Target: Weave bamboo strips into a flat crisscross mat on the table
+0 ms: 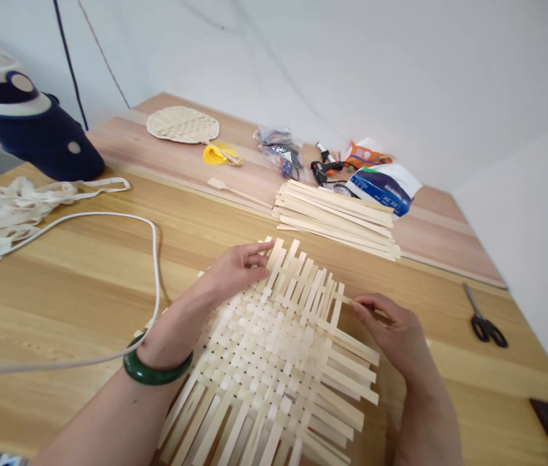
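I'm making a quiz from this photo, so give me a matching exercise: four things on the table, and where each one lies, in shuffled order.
Things:
1. scissors
2. strip stack
3. cord
4. woven mat

Places:
A. under both hands
B. far right, alone
C. looping along the left
D. behind the weaving, mid-table

Pairs: 1-B, 2-D, 3-C, 4-A
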The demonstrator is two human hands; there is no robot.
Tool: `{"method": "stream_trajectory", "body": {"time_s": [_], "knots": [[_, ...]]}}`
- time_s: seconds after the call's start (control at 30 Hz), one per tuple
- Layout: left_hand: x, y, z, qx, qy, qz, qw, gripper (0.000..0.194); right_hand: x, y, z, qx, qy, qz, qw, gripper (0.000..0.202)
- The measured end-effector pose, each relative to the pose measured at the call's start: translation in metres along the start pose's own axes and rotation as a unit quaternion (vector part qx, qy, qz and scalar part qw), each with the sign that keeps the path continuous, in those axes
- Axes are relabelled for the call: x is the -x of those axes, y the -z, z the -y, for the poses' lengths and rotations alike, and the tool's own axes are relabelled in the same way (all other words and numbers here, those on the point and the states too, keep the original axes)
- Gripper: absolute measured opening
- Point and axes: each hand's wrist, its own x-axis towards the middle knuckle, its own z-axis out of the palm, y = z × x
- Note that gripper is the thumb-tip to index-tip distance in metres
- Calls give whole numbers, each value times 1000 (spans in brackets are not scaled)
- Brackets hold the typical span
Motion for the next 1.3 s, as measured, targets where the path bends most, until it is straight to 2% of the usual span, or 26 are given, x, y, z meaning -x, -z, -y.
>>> {"method": "stream_trajectory", "body": {"time_s": [0.2,0.4,0.5,0.63,0.8,0.93,1.07,1.17,1.23,1.3], "knots": [[1,-1,-2,-7,20,8,1000,71,0,-2,3,-17,10,11,1000,23],[0,-2,-1,-38,10,20,999,74,1,-3,8,-28,40,27,998,22],[-1,-2,2,-66,-13,36,997,72,2,-4,11,-4,49,41,998,22],[-2,-2,4,-88,-33,43,995,69,3,-2,9,46,32,14,998,21],[0,-5,2,-91,-20,-2,996,62,4,5,5,45,-17,22,999,25],[1,-5,2,-107,-10,-27,994,54,3,0,8,9,-18,52,998,25],[2,-4,1,-63,2,-40,997,65,0,-8,13,-25,-15,90,996,24],[2,-3,-1,-57,-5,-54,997,70,-1,-10,13,-44,-30,92,994,25],[3,-4,-2,-76,-9,-64,995,62,-2,-10,12,-51,-31,94,994,25],[3,-6,-2,-109,-18,-84,990,46,-3,-10,13,-46,-27,99,994,26]]}}
